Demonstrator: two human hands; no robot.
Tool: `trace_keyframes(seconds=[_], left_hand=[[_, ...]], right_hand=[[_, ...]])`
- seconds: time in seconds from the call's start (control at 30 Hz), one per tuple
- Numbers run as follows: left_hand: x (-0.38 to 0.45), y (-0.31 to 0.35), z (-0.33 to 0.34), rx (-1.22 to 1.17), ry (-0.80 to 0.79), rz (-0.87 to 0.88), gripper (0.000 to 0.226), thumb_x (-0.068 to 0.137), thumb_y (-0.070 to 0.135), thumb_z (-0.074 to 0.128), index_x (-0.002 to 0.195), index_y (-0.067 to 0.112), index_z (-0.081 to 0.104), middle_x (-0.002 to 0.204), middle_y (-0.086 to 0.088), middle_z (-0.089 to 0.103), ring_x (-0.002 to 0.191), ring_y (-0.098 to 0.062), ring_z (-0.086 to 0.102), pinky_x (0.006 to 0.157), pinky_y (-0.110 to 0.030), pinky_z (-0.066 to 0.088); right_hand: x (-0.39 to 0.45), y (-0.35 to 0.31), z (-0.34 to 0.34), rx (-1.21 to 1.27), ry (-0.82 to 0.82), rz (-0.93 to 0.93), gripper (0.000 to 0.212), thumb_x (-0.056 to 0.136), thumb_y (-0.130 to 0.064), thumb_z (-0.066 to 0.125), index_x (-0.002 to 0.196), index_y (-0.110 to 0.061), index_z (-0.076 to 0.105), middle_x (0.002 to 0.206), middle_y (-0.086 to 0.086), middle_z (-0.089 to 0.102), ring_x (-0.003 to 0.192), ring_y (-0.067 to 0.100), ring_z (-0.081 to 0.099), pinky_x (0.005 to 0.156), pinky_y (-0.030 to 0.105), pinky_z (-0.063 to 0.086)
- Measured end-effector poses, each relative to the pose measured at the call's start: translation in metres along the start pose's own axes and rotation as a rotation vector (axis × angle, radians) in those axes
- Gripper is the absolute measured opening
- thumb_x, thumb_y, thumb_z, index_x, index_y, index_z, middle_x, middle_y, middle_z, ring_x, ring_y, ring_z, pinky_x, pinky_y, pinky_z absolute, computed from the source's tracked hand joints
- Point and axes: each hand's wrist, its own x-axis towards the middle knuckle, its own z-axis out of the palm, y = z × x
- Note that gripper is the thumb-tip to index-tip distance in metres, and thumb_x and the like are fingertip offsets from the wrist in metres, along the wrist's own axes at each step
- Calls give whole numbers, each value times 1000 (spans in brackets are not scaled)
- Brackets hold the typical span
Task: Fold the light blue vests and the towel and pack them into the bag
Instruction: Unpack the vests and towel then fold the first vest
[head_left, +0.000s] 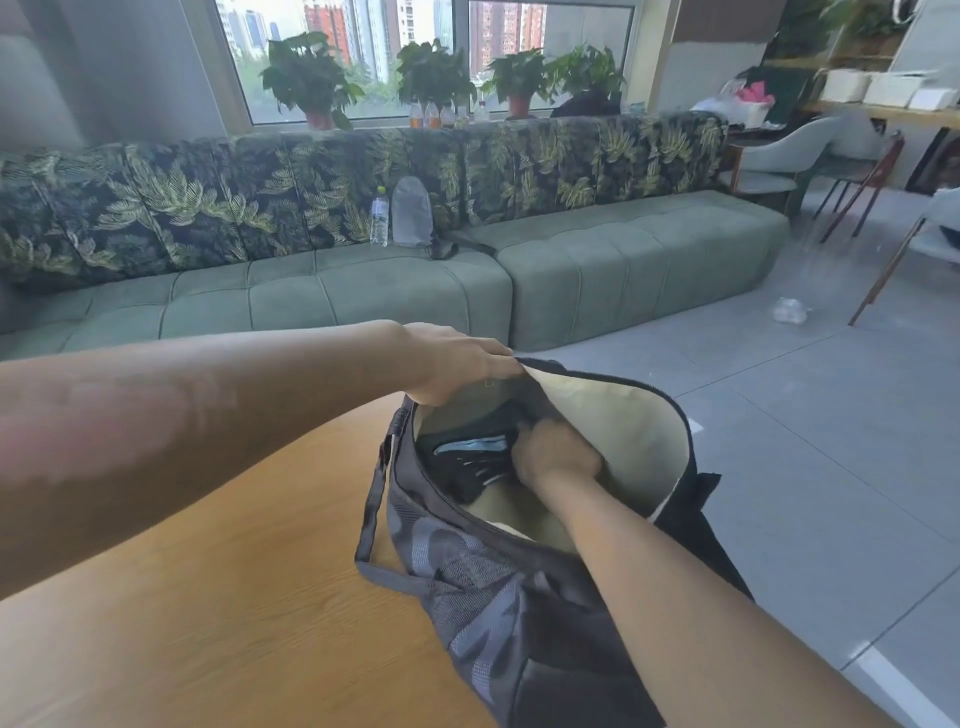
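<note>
Stage: packing is being finished, by the look of it; nothing folded or unfolded is being shown on the wooden table (218, 597) near the left forearm.
Bag (467, 582): dark patterned tote, being held open at the table edge.
Left hand (457, 364): bag's far rim is being gripped and lifted, fingers curled over it.
Right hand (558, 454): is being pushed deep inside the bag; grip on contents can't be told.
Contents: dark folded item w/ light blue strip (475, 447) is lying just left of right hand; vest or towel — unclear.
Hidden: bag bottom, item count, right fingertips.
Left to do: prob. only withdrawing hands, judging from the bare tabletop.
</note>
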Motion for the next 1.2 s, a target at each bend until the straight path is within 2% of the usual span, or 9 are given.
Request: trace_keyframes(seconds=[0.1, 0.27, 0.37, 0.5, 0.63, 0.8, 0.97, 1.13, 1.2], left_hand=[[0, -2, 0, 86, -45, -29, 82, 94, 3, 58, 162, 28, 21, 169, 0, 16, 135, -28, 48, 97, -41, 46], [-3, -8, -5, 180, -120, -34, 94, 92, -2, 58, 159, 40, 9, 167, -1, 9, 85, -32, 49, 54, -34, 38], [-3, -18, -1, 244, -99, -95, 101, 93, -9, 54, 158, 46, -1, 166, -3, 10, 81, -29, 51, 46, -31, 34], [1, -24, -4, 190, -40, -219, 102, 96, -6, 52, 156, 54, -3, 155, -15, 27, 63, -24, 49, 43, -31, 32], [1, -19, -10, 154, -4, -296, 98, 98, -5, 48, 157, 54, -2, 151, -21, 31, 72, -27, 47, 45, -31, 30], [-6, -20, -7, 133, -27, -270, 96, 95, -8, 48, 158, 51, 5, 148, -14, 33, 78, -31, 49, 45, -32, 31], [-8, -25, -1, 93, -44, -214, 102, 87, -13, 52, 158, 48, 11, 150, -10, 31, 92, -36, 59, 54, -37, 41], [-10, -26, 5, 87, -43, -183, 93, 88, -9, 53, 158, 42, 18, 157, -7, 24, 114, -40, 60, 52, -36, 42], [-12, -27, 10, 38, -6, -174, 80, 94, 3, 55, 157, 39, 23, 160, -5, 21, 125, -39, 53, 72, -45, 54]], right_hand=[[2, -10, -4, -165, 28, -303, 38, 96, -18, 53, 133, -10, 56, 138, 14, 56, 126, 33, 56, 102, 39, 47], [7, -41, 9, -250, -268, -463, 60, 100, -59, 37, 149, -25, 43, 157, 10, 39, 143, 36, 34, 118, 50, 28], [-1, -34, 24, -391, -456, -418, 66, 108, -48, 34, 162, -27, 4, 169, 11, -5, 153, 43, -5, 122, 55, 4], [8, -27, 56, -309, -472, -288, 80, 106, -43, 44, 159, -31, -15, 164, 20, -23, 149, 51, -19, 120, 61, 6], [14, -36, 45, -383, -462, -315, 63, 110, -33, 32, 162, -20, -1, 169, 14, -3, 152, 46, 2, 119, 59, 14], [40, -48, 25, -107, -90, -452, 48, 101, -32, 52, 142, -10, 39, 143, 16, 46, 127, 40, 51, 102, 46, 45], [58, -46, 14, -96, -66, -537, 94, 87, -16, 72, 159, -16, 12, 163, 14, 18, 150, 30, 25, 119, 35, 25], [45, -45, 22, -142, 52, -548, 94, 88, -10, 63, 159, -20, 2, 159, 19, 19, 127, 41, 53, 98, 44, 50], [40, -48, 15, -95, 110, -557, 88, 85, -11, 65, 155, -16, 12, 157, 16, 24, 126, 41, 54, 96, 48, 51]])
